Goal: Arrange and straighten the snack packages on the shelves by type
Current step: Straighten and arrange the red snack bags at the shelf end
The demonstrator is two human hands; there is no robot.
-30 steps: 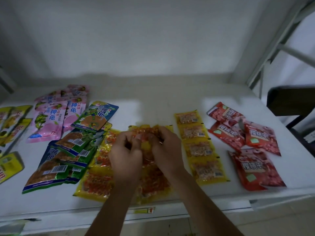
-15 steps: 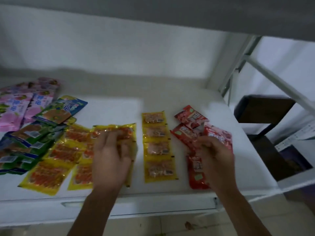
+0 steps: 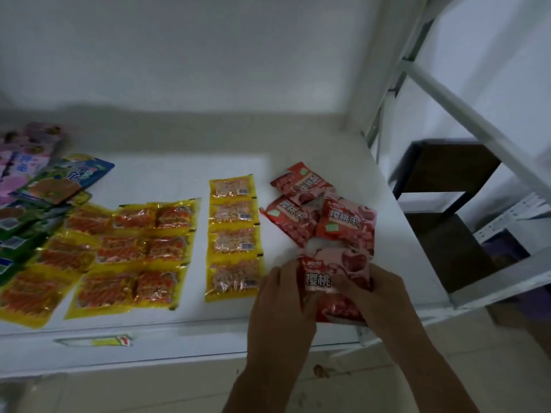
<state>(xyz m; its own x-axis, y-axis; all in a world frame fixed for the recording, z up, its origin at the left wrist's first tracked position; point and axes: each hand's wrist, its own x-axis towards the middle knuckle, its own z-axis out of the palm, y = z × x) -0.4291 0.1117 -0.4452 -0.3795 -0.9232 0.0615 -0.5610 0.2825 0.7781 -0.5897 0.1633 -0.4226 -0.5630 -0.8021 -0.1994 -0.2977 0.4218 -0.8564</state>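
Both hands have come together at the front right corner of the white shelf (image 3: 298,150); half a second ago the left hand (image 3: 280,305) lay on the orange-and-yellow packets and only the right hand (image 3: 384,296) was on the red ones. Now the two hands grasp one red cherry packet (image 3: 334,275) between them, the left hand's fingers curled round its left edge, the right hand's round its right edge. That packet sits between the two hands, tilted a little, its lower end reaching the shelf's front edge; whether it is lifted or rests on the shelf cannot be told.

Three more red packets (image 3: 325,213) lie just behind it, overlapping one another, toward the right edge. To their left a strip of four small yellow packets (image 3: 234,234) runs from front to back, apart from the red ones. Farther left, orange-and-yellow packets (image 3: 140,251) lie in rough rows near the front edge. Green-and-blue packets (image 3: 62,186) overlap at the left edge, and pink packets (image 3: 26,153) lie behind them toward the back left
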